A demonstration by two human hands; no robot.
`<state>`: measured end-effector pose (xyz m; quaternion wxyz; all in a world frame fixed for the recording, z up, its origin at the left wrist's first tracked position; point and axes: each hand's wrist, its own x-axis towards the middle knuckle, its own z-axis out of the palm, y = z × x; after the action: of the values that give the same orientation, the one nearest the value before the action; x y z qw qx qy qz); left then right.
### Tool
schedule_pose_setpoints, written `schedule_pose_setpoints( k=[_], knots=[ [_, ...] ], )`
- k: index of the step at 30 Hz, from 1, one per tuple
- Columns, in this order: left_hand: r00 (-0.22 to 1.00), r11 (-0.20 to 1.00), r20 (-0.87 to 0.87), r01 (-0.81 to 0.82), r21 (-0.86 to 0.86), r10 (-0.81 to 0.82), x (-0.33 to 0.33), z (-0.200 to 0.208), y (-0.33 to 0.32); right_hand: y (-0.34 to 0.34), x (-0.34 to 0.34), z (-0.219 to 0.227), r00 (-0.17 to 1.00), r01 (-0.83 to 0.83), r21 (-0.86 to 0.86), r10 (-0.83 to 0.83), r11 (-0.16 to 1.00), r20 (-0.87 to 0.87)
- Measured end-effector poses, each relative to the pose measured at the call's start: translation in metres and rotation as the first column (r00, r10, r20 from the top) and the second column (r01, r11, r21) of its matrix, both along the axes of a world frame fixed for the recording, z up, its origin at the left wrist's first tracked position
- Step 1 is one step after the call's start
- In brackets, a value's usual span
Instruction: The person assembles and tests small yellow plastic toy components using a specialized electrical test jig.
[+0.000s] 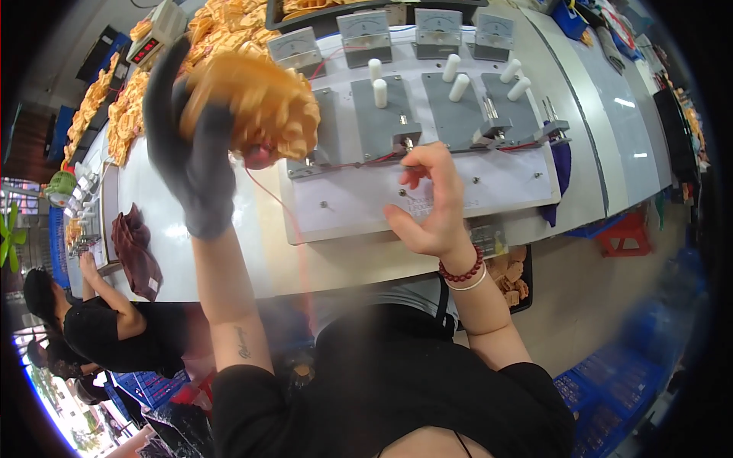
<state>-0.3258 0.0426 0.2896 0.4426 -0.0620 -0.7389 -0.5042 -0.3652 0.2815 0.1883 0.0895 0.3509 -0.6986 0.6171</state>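
My left hand, in a dark grey glove, is raised over the left part of the bench. It grips an orange-tan moulded plastic piece, smeared by motion. Just under the piece shows a red rounded thing with a thin red wire; whether they touch I cannot tell. My bare right hand hovers by the front of a white test board, its fingers curved and apart from the thumb, with nothing between them. Grey plates on the board carry white pegs and metal clamps. Several analogue meters stand behind.
Orange pieces are heaped at the back left, beside a box with a red digital display. A brown cloth lies on the left. A co-worker sits farther left. A dark bin of orange pieces is below the bench edge.
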Motion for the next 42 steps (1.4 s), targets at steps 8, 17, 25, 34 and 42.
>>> schedule_pose_setpoints(
  k=[8, 17, 25, 34, 42],
  knots=[
    [0.647, 0.339, 0.759, 0.699, -0.629, 0.074, -0.175, -0.002, -0.012, -0.004, 0.001, 0.0, 0.998, -0.054, -0.034, 0.053, 0.998, -0.031],
    [0.426, 0.476, 0.905, 0.792, -0.383, 0.019, -0.183, -0.011, -0.007, 0.001, 0.0, -0.005, 0.997, -0.034, -0.077, 0.028, 0.996, -0.072],
    [0.699, 0.205, 0.705, 0.678, -0.706, 0.115, -0.205, -0.01, -0.026, -0.001, 0.002, -0.002, 0.996, -0.03, -0.043, 0.026, 0.999, -0.082],
    [0.662, 0.175, 0.629, 0.619, -0.765, 0.407, -0.189, -0.038, 0.024, -0.003, 0.001, -0.001, 0.996, -0.037, -0.048, 0.033, 0.998, -0.086],
    [0.88, 0.89, 0.415, -0.019, -0.456, 0.231, -0.057, 0.013, -0.041, 0.038, 0.028, -0.027, 0.983, 0.086, -0.174, -0.056, 0.981, 0.172]
  ],
)
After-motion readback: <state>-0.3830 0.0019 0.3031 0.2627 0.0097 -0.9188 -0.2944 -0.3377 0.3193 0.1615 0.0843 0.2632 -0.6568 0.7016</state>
